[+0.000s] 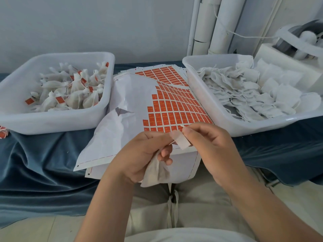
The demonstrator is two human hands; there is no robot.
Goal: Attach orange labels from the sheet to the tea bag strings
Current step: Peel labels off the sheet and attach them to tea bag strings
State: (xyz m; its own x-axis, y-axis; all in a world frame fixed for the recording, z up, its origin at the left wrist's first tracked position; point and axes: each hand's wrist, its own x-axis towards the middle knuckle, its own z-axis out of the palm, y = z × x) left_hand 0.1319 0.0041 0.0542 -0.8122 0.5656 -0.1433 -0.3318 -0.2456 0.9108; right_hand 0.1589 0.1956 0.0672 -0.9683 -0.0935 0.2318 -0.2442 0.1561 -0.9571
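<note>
together, left hand grips a tea bag, right hand pinches a label, print unreadable.

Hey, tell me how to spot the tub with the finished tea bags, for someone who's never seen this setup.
On the blue cloth, two white tubs flank the sheet of orange labels. The finished tub is the one on the person's left. Its tea bags are bunched and carry orange tags, while the other tub holds flat, untagged bags.

Print on orange labels unreadable, loose labels cut by left edge
</note>
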